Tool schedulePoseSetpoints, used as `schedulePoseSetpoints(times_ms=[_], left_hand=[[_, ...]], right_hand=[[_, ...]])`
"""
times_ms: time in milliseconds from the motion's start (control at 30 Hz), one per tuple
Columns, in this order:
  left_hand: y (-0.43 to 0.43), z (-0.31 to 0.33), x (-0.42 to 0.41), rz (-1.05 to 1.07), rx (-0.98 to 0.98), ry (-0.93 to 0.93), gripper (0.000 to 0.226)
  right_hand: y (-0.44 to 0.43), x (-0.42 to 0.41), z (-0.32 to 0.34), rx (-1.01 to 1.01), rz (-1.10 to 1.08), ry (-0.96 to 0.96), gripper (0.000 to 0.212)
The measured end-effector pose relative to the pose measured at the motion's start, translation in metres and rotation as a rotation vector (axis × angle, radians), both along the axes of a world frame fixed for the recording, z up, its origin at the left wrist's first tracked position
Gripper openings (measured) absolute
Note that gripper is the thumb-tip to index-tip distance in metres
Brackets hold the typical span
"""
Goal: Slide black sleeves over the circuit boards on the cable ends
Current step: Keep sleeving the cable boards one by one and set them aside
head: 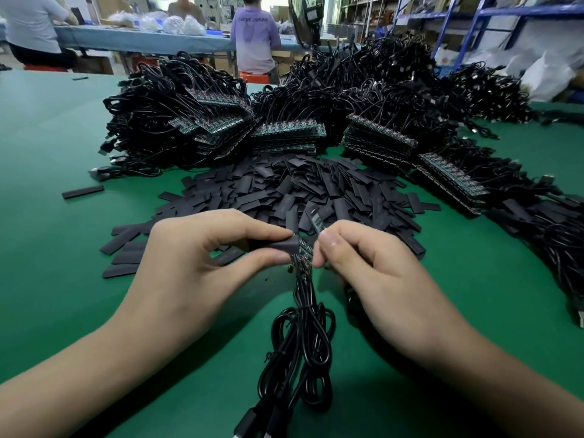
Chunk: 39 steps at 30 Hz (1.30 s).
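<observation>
My left hand (196, 263) pinches a flat black sleeve (281, 246) between thumb and forefinger, its open end against a small stack of circuit boards (304, 252). My right hand (373, 267) grips those boards from the right with thumb and fingers. One board (317, 222) sticks up above my right thumb. A bundle of black cables (300, 343) hangs from the boards toward me across the green table (63, 216). Just beyond my hands lies a heap of loose black sleeves (300, 191).
Big piles of black cables with rows of bare boards (287, 131) fill the far side of the table. Cables with sleeves lie at the right (543, 229). A lone sleeve (82, 191) lies at the left. People sit at another bench behind.
</observation>
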<state>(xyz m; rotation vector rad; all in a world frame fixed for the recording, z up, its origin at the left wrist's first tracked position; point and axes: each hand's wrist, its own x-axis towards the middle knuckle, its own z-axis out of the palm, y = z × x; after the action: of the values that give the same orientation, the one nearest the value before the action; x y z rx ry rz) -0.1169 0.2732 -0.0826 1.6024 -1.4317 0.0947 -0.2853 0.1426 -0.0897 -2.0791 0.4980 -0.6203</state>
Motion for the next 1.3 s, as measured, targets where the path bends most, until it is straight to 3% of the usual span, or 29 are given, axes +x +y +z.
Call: schedulePoseSetpoints(times_ms=[233,633,800,1000,1300], left_hand=[[0.000,-0.002,0.007,-0.016,0.006,0.097,0.021],[0.001,-0.012,0.024,-0.111,0.129,-0.148,0.011],[0.001,-0.010,0.021,-0.115,0.069,-0.174,0.017],[0.001,-0.008,0.009,-0.150,0.085,-0.165,0.013],[0.002,-0.009,0.011,-0.123,0.084,-0.078,0.016]], right_hand=[[0.000,-0.004,0.004,-0.024,0.068,0.086,0.032],[-0.006,-0.008,0.007,-0.117,0.127,0.220,0.032],[-0.010,-0.007,0.005,0.114,0.148,0.214,0.030],[-0.001,-0.005,0.006,-0.139,0.139,0.193,0.028],[-0.005,-0.006,0.007,-0.035,0.007,0.057,0.013]])
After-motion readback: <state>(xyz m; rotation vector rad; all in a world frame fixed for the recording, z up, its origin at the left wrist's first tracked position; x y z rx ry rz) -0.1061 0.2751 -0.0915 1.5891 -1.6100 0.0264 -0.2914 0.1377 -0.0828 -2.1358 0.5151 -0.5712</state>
